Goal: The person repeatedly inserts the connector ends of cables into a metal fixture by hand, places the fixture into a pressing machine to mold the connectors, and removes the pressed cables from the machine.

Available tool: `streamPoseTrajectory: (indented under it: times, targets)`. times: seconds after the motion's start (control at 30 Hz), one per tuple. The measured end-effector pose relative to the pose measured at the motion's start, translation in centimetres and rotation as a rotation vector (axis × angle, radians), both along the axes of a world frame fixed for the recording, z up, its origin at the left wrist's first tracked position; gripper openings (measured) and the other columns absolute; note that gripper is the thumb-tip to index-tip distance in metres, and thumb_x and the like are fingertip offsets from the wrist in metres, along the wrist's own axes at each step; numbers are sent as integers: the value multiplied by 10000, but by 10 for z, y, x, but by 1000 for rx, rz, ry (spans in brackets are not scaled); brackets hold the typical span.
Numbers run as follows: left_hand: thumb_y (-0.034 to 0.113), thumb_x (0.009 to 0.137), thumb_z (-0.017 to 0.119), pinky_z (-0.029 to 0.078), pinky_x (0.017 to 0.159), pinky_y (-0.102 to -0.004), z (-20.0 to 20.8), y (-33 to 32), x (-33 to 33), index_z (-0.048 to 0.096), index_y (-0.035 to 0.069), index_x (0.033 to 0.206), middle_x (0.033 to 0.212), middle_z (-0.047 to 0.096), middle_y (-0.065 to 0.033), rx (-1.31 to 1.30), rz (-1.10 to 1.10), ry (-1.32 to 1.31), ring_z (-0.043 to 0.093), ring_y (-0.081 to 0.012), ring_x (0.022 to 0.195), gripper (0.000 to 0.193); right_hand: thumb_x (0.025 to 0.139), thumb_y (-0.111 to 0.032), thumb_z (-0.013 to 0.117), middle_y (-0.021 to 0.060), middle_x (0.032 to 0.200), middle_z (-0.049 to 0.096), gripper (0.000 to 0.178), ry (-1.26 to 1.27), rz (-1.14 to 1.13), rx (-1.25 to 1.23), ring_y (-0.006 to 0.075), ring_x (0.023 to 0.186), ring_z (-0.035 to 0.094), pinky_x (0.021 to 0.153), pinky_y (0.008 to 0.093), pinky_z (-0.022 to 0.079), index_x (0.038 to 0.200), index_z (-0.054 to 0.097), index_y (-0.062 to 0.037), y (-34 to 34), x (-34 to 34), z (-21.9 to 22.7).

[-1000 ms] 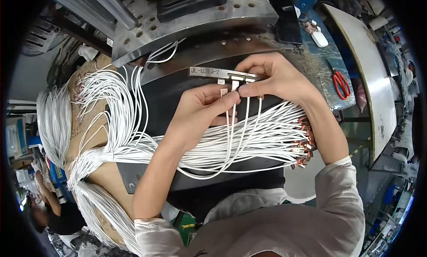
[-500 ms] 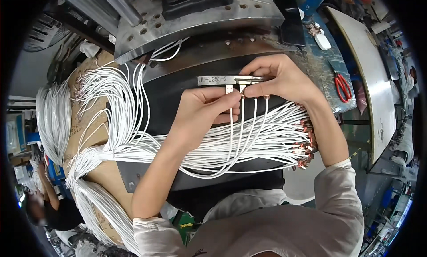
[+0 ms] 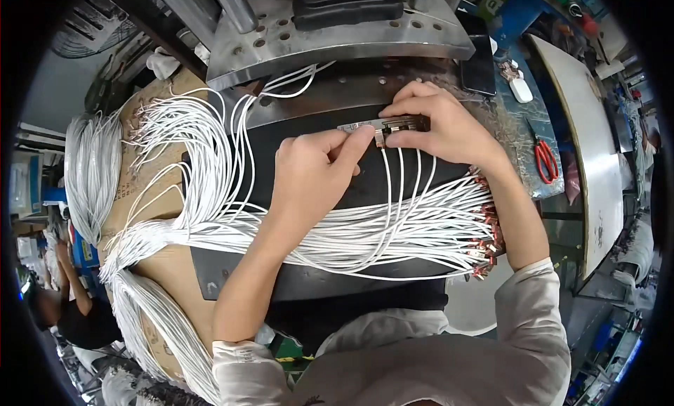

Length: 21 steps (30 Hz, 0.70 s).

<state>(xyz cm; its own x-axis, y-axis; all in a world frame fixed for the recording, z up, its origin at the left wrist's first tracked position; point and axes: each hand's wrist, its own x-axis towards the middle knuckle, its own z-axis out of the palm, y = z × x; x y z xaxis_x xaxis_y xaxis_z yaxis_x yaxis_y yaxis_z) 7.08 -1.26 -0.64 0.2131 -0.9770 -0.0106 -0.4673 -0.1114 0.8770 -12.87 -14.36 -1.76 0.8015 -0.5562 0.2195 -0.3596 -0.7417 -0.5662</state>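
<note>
A narrow metal bar (image 3: 349, 127) with slots is held level above the black work surface. My right hand (image 3: 449, 128) is closed round its right part, thumb in front and fingers behind. My left hand (image 3: 312, 174) is closed at its left part, with the thumb pressed on the front beside a small connector (image 3: 380, 138). Several white cables (image 3: 388, 188) hang down from the bar, their ends seated along it; my fingers partly hide these ends. Below lies a thick bundle of white cables (image 3: 358, 234), its copper-coloured and red ends (image 3: 486, 230) grouped at the right.
A press with a thick steel plate (image 3: 344, 51) stands at the back, a black block (image 3: 347, 7) on it. Coiled cables (image 3: 91, 174) and brown cardboard (image 3: 165, 265) are at left. Red-handled pliers (image 3: 545, 161) lie on the right bench. Another person (image 3: 84, 322) is at far left.
The view has shifted slightly. My left thumb has moved up onto the bar, and the leftmost connector now sits against it. My right hand still holds the bar, now tilted a little.
</note>
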Motion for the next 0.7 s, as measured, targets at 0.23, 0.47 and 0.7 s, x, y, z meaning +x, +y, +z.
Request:
streamPoseTrajectory:
  times: [0.23,0.47,0.7]
  targets:
    - [204,888,732,480,650,-316,-19,-14,9,745,-9,950,838,678,-95,-663,-2,-582,619,-194,736,222,860,-133,741,164,1050,655,282,8,38,29,321,1008,615,905,403,484,1104,715,6,-3,6,4]
    - [22,754,705,552,772,-454,-23,-87,16,652,15,1107,1110,626,-138,-620,36,-1149,616,-331,993,357,945,-227,627,197,1188,662,322,-27,-335,-242,324,1105,621,966,434,474,1210,644,-45,-111,40,-2]
    - [46,763,705,558,819,-455,-44,-107,27,651,14,1068,1037,634,-148,-746,26,-998,627,-343,966,312,945,-245,614,171,1155,681,309,-94,-329,-552,309,1049,638,930,382,498,1192,662,-66,-149,59,-22]
